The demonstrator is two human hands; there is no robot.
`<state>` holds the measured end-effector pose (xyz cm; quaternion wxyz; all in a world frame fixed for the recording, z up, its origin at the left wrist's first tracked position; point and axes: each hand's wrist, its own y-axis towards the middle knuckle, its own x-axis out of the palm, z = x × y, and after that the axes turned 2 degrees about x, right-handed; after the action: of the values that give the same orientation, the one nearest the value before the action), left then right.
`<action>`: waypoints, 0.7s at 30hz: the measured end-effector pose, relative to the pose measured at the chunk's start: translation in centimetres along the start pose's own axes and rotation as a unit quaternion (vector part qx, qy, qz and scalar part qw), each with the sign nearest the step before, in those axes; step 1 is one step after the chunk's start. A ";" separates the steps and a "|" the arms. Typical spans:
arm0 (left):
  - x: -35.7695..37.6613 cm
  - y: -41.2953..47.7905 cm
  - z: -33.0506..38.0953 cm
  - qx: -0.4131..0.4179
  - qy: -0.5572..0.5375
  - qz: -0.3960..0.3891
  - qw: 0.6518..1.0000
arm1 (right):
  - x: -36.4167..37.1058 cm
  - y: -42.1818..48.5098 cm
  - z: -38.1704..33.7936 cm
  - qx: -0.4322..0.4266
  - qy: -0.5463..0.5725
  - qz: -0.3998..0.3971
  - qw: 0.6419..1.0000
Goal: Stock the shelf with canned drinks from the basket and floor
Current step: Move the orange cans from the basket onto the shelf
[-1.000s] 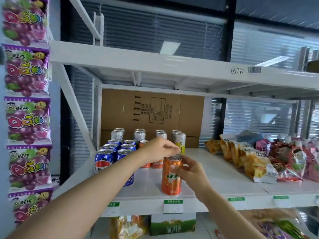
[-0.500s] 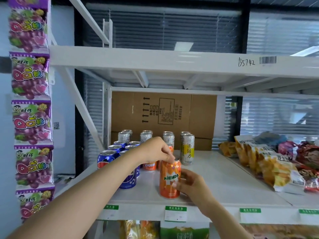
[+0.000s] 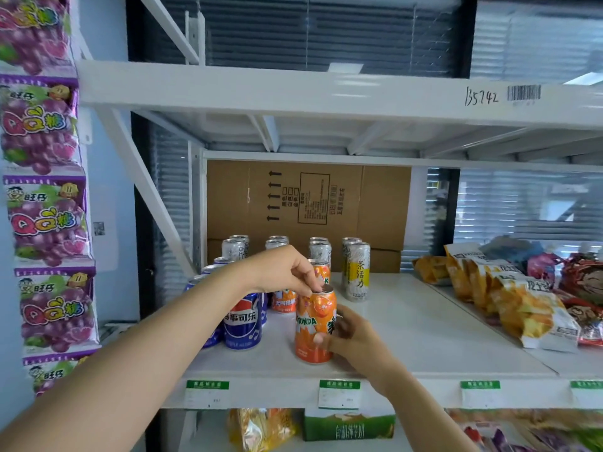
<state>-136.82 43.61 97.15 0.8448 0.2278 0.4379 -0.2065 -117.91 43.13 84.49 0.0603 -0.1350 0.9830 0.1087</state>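
Turned since a moment ago, seemingly to square its label, the orange can (image 3: 315,324) stands on the shelf (image 3: 424,337) just right of the blue cola can (image 3: 242,322), left hand (image 3: 284,269) pinching its rim, right hand (image 3: 354,336) curled round its side.

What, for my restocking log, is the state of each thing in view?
orange can: upright on the shelf, held by both hands.
left hand: pinches the can's top rim.
right hand: grips the can's lower side.
blue cola can: upright, left of it.
tall yellow can: upright, standing apart behind.
cardboard box: closed, at the back.
snack bags: lying at the right.
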 end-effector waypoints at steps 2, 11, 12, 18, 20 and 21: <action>0.3 -0.3 0.2 0.010 0.023 0.029 0.999 | 0.9 -0.1 -0.2 -0.012 -0.064 0.038 0.997; -0.1 -0.9 0.8 -0.022 0.071 0.019 0.997 | -0.2 -0.2 0.5 -0.021 0.033 -0.029 0.999; -0.4 -0.9 0.7 -0.023 0.077 0.008 0.997 | 0.0 -0.2 0.5 -0.019 0.021 -0.019 0.999; -1.4 -0.7 0.6 -0.024 0.148 -0.020 0.989 | 1.7 1.4 0.3 -0.026 -0.065 0.018 0.997; -1.6 -0.4 0.5 -0.029 0.187 -0.012 0.982 | 2.7 2.4 0.5 -0.032 -0.093 0.038 0.994; -1.7 -0.2 0.3 -0.032 0.206 -0.009 0.978 | 3.2 2.8 0.7 -0.038 -0.094 0.044 0.994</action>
<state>-137.68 43.52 98.65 0.7416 0.2346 0.6106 -0.1489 -121.69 45.15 83.93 0.1425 -0.0834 0.9730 0.1610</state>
